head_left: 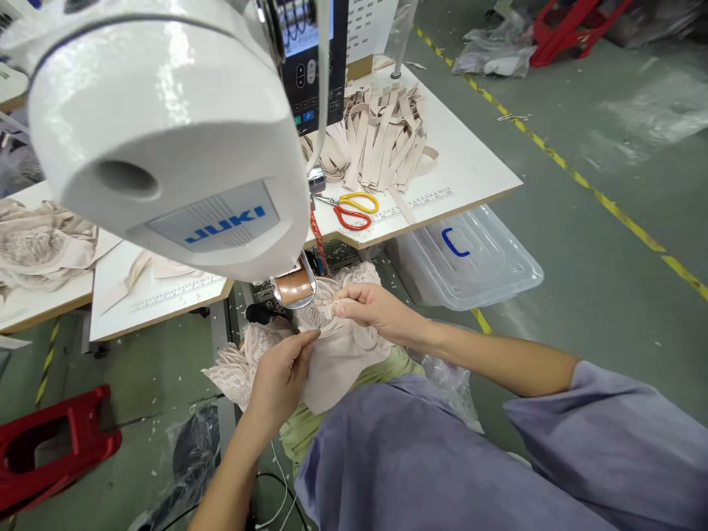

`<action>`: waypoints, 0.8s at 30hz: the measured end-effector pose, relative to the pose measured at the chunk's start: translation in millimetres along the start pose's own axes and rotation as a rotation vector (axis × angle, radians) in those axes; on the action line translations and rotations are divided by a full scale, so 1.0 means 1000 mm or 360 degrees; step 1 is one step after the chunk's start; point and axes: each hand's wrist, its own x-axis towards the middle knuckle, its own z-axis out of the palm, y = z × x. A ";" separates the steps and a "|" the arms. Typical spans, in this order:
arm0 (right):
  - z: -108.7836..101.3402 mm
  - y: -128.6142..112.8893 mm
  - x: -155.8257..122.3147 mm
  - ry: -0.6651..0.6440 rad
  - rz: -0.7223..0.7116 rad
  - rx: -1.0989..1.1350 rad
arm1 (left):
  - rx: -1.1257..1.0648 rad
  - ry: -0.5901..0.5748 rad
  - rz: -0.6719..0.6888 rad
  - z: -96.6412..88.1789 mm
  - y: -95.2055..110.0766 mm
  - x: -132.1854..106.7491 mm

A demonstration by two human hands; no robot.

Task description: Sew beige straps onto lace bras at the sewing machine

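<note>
A pale beige lace bra (346,365) lies over my lap, just below the needle end of a white JUKI sewing machine (166,125). My left hand (283,372) pinches its fabric at the near left, thumb and forefinger pressed together. On the other side, my right hand (379,313) is closed with its fingertips on the upper edge of the bra, by the lace. A clear guard (295,286) at the machine's front sits right above the lace. What lies under the machine's foot is hidden.
Red and yellow scissors (357,210) and a heap of beige straps (384,136) lie on the white table (470,166). More lace pieces (41,243) are piled at left. A lidded plastic box (470,258) stands below right; a red stool (55,450) is lower left.
</note>
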 end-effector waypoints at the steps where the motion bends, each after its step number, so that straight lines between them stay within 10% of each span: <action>1: 0.000 -0.002 -0.001 -0.0062 -0.0092 -0.0113 | 0.0003 -0.0022 -0.0042 -0.004 0.001 -0.001; 9: 0.010 -0.015 -0.009 -0.0665 -0.0800 -0.0853 | 0.0036 0.0017 0.0105 -0.015 0.012 -0.007; 16: 0.017 -0.014 -0.012 -0.0487 -0.1134 -0.0983 | -0.0103 0.0129 0.0220 -0.016 0.011 -0.009; 24: 0.024 -0.006 -0.013 -0.0499 -0.1337 -0.1640 | 0.0274 -0.0327 -0.0001 -0.023 0.018 0.004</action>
